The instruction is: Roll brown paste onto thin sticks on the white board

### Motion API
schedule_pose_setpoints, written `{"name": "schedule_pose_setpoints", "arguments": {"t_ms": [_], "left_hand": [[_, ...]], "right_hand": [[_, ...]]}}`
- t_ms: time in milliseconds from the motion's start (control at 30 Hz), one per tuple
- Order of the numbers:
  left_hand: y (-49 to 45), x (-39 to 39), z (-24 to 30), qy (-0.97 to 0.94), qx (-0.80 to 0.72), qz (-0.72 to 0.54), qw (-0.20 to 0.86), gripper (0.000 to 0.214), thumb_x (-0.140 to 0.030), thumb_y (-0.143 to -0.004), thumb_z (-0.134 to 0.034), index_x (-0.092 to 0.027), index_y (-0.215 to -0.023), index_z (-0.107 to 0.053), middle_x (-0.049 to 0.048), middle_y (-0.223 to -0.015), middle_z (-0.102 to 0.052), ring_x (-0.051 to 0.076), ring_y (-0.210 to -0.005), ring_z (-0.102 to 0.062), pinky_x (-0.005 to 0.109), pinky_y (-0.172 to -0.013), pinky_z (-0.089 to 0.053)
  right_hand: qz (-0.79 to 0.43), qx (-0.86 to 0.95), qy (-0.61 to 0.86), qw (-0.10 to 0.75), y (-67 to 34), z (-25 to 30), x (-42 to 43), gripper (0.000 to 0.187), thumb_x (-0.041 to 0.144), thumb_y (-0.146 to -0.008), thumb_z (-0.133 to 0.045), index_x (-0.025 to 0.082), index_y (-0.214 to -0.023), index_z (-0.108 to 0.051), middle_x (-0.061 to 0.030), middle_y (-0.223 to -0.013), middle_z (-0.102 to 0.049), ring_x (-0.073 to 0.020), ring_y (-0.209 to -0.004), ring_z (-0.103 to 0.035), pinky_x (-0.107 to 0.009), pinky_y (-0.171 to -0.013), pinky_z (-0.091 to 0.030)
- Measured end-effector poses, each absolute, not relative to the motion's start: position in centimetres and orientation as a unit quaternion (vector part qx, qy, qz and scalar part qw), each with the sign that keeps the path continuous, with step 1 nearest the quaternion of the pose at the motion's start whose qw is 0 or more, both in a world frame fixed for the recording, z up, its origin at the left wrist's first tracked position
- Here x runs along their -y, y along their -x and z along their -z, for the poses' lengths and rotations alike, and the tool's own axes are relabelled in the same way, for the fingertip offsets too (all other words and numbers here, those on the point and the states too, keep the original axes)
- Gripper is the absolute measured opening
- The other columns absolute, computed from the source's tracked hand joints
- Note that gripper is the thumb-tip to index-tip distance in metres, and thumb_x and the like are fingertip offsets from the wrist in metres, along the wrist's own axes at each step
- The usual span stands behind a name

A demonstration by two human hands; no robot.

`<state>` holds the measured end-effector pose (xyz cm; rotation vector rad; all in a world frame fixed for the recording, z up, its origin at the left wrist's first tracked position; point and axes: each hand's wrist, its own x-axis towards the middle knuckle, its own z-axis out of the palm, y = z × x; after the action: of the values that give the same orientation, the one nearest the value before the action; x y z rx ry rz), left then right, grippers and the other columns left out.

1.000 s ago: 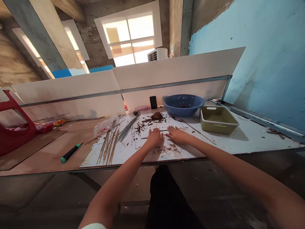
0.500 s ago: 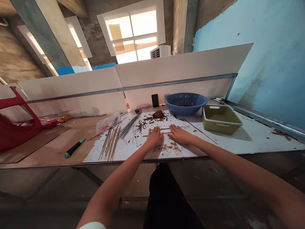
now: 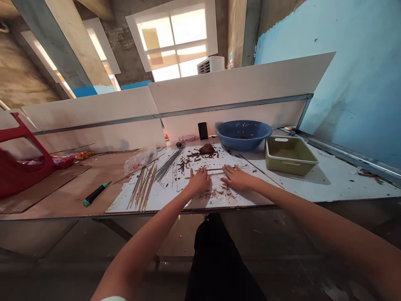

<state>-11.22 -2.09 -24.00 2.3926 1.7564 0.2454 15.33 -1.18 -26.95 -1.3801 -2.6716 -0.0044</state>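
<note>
Head view, looking forward and down on a long bench (image 3: 62,184):

- Left hand (image 3: 199,181) lies flat on a white board (image 3: 156,201), palm down, with the fingers open and pointing forward.
- Right hand (image 3: 236,177) lies flat on the same board in the same way, and it is also open.
- Both hands are apart but near each other, and neither hand closes on anything.
- Two thin sticks (image 3: 216,170) lie across the board at the fingers of both hands; the hands seem to rest on them, but I cannot tell exactly how much they touch.
- Ahead of the hands sits a brown lump (image 3: 206,149), with many dark crumbs (image 3: 194,156) scattered around it; more crumbs (image 3: 217,193) lie just below the hands.
- To the left of the left hand is a loose pile of wooden sticks (image 3: 140,190), and beside it, further up, a bunch of thin wires (image 3: 169,164) and a plastic bag (image 3: 140,161).
- Behind the board stand a black phone (image 3: 203,131), upright against the white panel (image 3: 238,113), and a blue bowl (image 3: 243,134).
- To the right of the bowl is an olive tray (image 3: 290,167).
- On the brown bench, left of the board, lies a tool with a black and green handle (image 3: 95,194).
- At the far left is a red plastic frame (image 3: 21,142).
</note>
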Motion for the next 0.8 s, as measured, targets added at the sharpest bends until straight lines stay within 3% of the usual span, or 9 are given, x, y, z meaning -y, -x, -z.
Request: {"name": "schedule_pose_setpoints", "arguments": {"t_ms": [167,333,533,633,733,800], "left_hand": [[11.1,0.9,22.7,-0.797,-0.591,-0.071,0.103,0.061,-0.036,-0.115,-0.039,-0.019,-0.173,-0.048,0.0222,-0.184,-0.04,0.037,-0.177,-0.029,0.078,-0.14,0.0],[10.5,1.0,22.7,-0.779,-0.607,-0.121,0.098,0.062,-0.034,-0.114,-0.04,-0.016,-0.172,-0.049,0.0231,-0.185,-0.039,0.04,-0.177,-0.028,0.076,-0.141,-0.002],[11.6,2.3,23.4,-0.79,-0.598,-0.093,0.096,0.063,-0.031,-0.111,-0.045,-0.017,-0.172,-0.051,0.0255,-0.181,-0.043,0.042,-0.174,-0.035,0.079,-0.139,-0.01],[10.7,1.8,21.7,-0.779,-0.615,-0.068,0.1,0.069,-0.031,-0.111,-0.039,-0.014,-0.178,-0.041,0.0241,-0.186,-0.034,0.04,-0.177,-0.027,0.077,-0.141,-0.008],[10.1,1.9,20.5,-0.77,-0.631,-0.018,0.09,0.072,-0.035,-0.116,-0.024,-0.011,-0.184,-0.026,0.0189,-0.192,-0.019,0.034,-0.18,-0.015,0.069,-0.144,0.0],[10.5,2.7,20.7,-0.769,-0.634,0.001,0.081,0.074,-0.039,-0.116,-0.019,-0.011,-0.184,-0.024,0.0174,-0.192,-0.018,0.035,-0.181,-0.011,0.07,-0.143,0.001]], "right_hand": [[-0.002,0.884,0.463,0.054,-15.2,26.0,-0.1,0.072,0.06,-0.118,-0.033,0.023,-0.179,-0.044,-0.0211,-0.185,-0.04,-0.04,-0.173,-0.036,-0.076,-0.138,-0.021],[-0.012,0.871,0.488,0.055,-15.4,25.2,-0.7,0.077,0.055,-0.119,-0.026,0.011,-0.182,-0.035,-0.0273,-0.186,-0.031,-0.0396,-0.175,-0.03,-0.076,-0.139,-0.017],[-0.028,0.886,0.46,0.049,-16.4,26.0,1.5,0.083,0.064,-0.117,-0.028,0.013,-0.182,-0.035,-0.025,-0.186,-0.033,-0.0388,-0.175,-0.032,-0.072,-0.141,-0.016],[-0.027,0.868,0.493,0.044,-15.6,24.7,0.7,0.081,0.061,-0.118,-0.026,0.012,-0.183,-0.033,-0.0256,-0.187,-0.031,-0.0393,-0.175,-0.03,-0.073,-0.14,-0.015],[-0.033,0.858,0.512,0.034,-15.3,23.9,0.3,0.081,0.059,-0.118,-0.024,0.013,-0.184,-0.029,-0.0236,-0.188,-0.028,-0.0383,-0.176,-0.028,-0.07,-0.141,-0.015],[-0.031,0.864,0.501,0.042,-15.8,24.3,0.8,0.083,0.061,-0.117,-0.024,0.013,-0.185,-0.027,-0.0217,-0.189,-0.027,-0.0381,-0.176,-0.027,-0.067,-0.142,-0.015]]}}
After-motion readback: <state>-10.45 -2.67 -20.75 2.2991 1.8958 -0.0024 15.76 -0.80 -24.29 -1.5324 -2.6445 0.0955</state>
